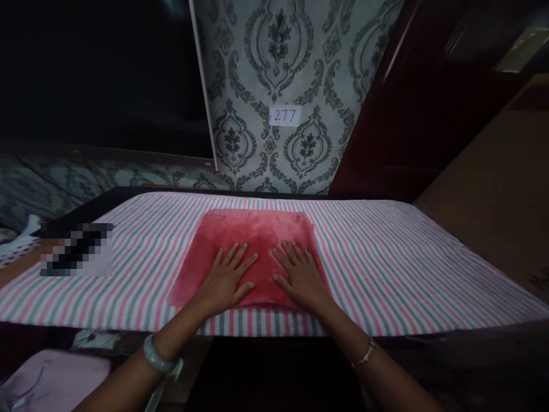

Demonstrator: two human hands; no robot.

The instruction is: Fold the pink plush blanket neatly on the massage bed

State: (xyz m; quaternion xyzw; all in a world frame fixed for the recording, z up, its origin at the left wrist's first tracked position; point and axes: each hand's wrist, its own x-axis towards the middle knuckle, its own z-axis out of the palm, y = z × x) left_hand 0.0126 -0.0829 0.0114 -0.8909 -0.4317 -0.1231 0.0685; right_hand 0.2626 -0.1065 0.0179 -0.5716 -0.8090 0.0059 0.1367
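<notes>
A red and pink piece of fabric [257, 229], roughly rectangular and flat, lies on a striped cloth [377, 257] that covers the table. My left hand [227, 280] rests flat on the fabric's left half, fingers spread. On the right half lies my right hand [302, 277], also palm down with its fingers apart. Both thumbs point inward, with a strip of red fabric showing between them. Neither hand grips anything. What the fabric is, beyond a flat red piece, I cannot tell.
A blurred-out item [77, 250] lies on the cloth at the left. Behind the table are a large dark screen [98, 74], patterned wallpaper with a paper label [285, 115] reading 277, and a dark red door-like panel [407, 103]. A pink seat-like surface [55, 380] stands low at the left.
</notes>
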